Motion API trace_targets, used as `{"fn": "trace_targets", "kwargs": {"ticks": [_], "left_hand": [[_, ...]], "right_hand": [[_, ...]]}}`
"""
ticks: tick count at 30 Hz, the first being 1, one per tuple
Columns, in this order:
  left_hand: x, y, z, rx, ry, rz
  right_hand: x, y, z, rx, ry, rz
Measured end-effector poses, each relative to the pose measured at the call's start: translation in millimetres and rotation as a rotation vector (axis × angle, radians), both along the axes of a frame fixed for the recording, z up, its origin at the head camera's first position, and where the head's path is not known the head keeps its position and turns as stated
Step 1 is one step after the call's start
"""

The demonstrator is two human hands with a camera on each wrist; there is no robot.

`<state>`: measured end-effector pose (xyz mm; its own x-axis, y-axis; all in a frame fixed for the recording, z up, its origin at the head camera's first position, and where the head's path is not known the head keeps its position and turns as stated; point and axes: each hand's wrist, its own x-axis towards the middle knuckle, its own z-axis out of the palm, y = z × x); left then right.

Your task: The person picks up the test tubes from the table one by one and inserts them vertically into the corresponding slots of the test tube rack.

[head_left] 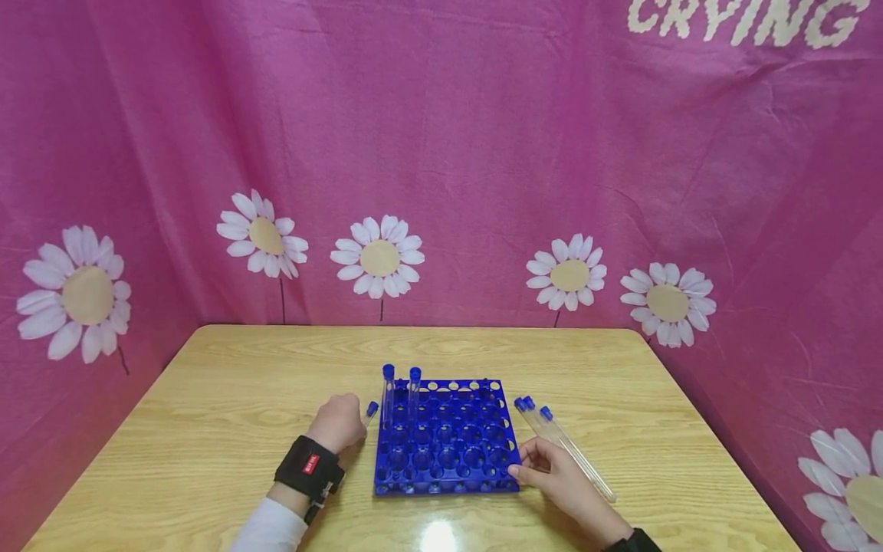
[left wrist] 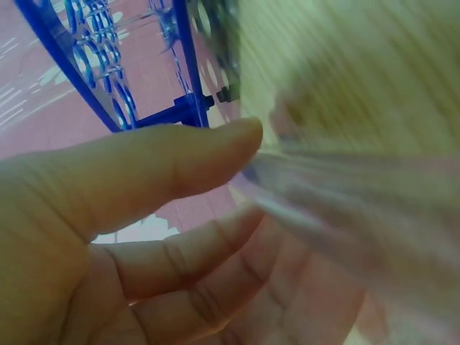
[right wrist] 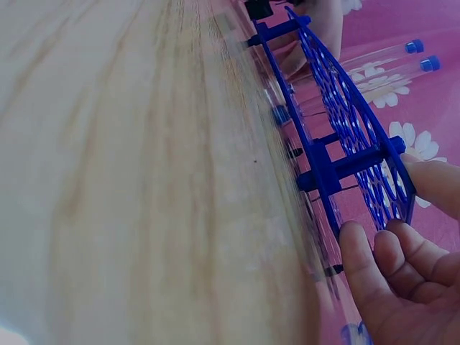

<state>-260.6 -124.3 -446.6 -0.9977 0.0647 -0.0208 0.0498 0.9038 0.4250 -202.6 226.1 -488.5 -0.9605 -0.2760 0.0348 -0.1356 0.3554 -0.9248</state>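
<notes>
Head view: left hand (head_left: 336,423) pinches slim, clear tube (head_left: 368,418), long axis slanting, blue cap (head_left: 372,407) pointing away and right; right hand (head_left: 553,475) grips perforated blue rack (head_left: 458,476).

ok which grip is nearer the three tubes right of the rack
Right. The right grip is near the three tubes, holding the rack; the left grip is left of it, pinching another tube.

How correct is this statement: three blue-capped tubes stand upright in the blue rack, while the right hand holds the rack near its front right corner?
The number is wrong: two blue-capped tubes, not three, stand upright in the blue rack, as the head view shows. The right hand does hold the rack near its front right corner.
</notes>
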Motion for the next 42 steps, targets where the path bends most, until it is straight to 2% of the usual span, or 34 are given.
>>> {"fn": "trace_targets", "kwargs": {"ticks": [5,9,16,21,25,29,34,42], "left_hand": [[-0.8,-0.1,1.6,-0.031,0.035,-0.008],[-1.9,-0.5,5.8,0.001,0.031,0.002],[2.4,-3.2,25.5,0.089,0.08,0.015],[12.2,-3.6,47.9,0.122,0.118,0.026],[23.4,-3.2,66.2,0.171,0.169,0.039],[33.6,-0.3,80.0,0.224,0.23,0.041],[43.1,8.9,89.4,0.274,0.311,0.025],[56.5,26.8,93.0,0.376,0.448,-0.027]], "right_hand": [[0.6,-0.2,-0.2,0.014,0.013,-0.001],[0.5,-0.4,-1.2,0.023,0.009,-0.007],[0.5,-0.2,-2.2,0.025,0.008,-0.006],[0.5,-0.1,-2.5,0.04,0.011,-0.009],[0.2,0.1,-3.6,0.043,0.015,-0.005],[-0.4,0.4,-5.0,0.048,0.023,-0.007],[-0.2,0.0,-4.4,0.046,0.013,-0.012],[-0.2,0.0,-2.0,0.033,0.003,-0.012]]}}
